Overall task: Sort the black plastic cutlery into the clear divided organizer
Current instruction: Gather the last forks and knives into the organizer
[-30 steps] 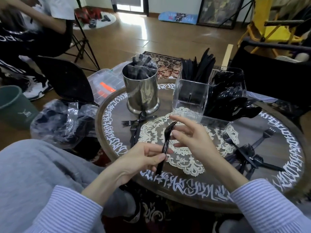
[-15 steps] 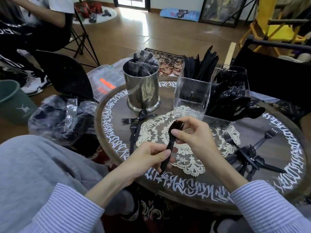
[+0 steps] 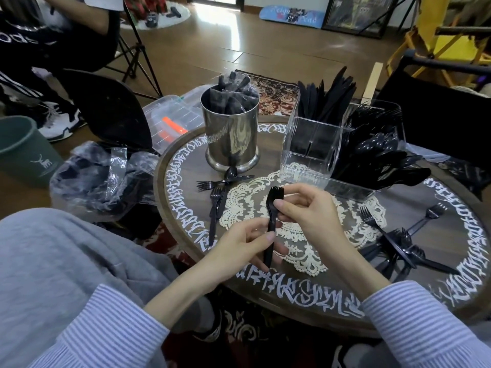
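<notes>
Both hands are on a small stack of black plastic forks [image 3: 271, 221], held upright over the lace doily [image 3: 305, 245] in the middle of the round worktop [image 3: 451, 301]. The left hand [image 3: 244, 245] grips the handles low down, thumb pressed across the front, fingers curled behind. The right hand [image 3: 305, 211] pinches the stack just under the tines, thumb and fingertips closed on the neck — tines pointing up and away from the camera.

Beyond the hands, the clear divided organizer [image 3: 313, 144] stands on the far side of the worktop. Its back compartment bristles with black knives [image 3: 326, 96], the right-hand side is packed with black spoons [image 3: 382, 160] leaning out over the rim, and the near-left compartment holds little that can be seen.

To the left of it, a steel canister [image 3: 231, 139] stuffed with wrapped black cutlery. At its foot, a few loose forks and a spoon [image 3: 220, 192] lie crossed on the worktop. Over on the right, a scattered pile of forks [image 3: 398, 245] lies well apart from the hands.

Off the worktop's left edge — a heap of clear plastic wrappers [image 3: 106, 179], a green bin [image 3: 24, 150] on the floor, and a clear lidded box [image 3: 172, 118] with something orange inside. A second person's leg and shoe [image 3: 58, 123] show at far left.
</notes>
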